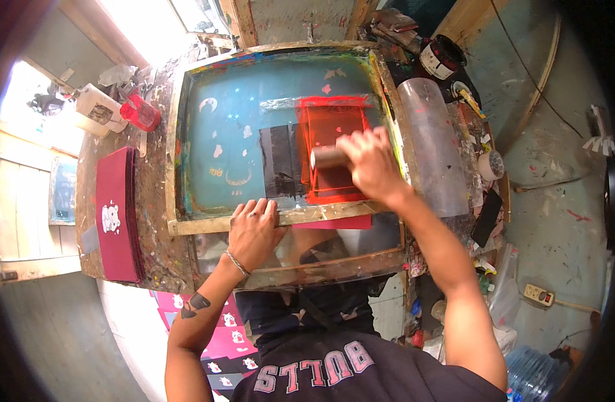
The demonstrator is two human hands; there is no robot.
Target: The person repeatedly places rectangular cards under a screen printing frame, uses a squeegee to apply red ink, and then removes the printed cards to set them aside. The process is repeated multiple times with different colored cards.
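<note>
A silk-screen frame with a wooden border lies on the worktable, its blue-green mesh marked with pale shapes. Gripped in my right hand is a squeegee with a grey-brown handle, over the rectangle of red ink on the mesh's right side. The blade is hidden. My left hand holds the frame's near rail, fingers over the wood. Dark tape covers mesh beside the red area. A strip of magenta sheet shows beneath the near rail.
A stack of maroon sheets lies at left, below a red cup and white bottles. A clear plastic roll sits right of the frame; an ink tub stands behind it. Printed sheets lie below the table.
</note>
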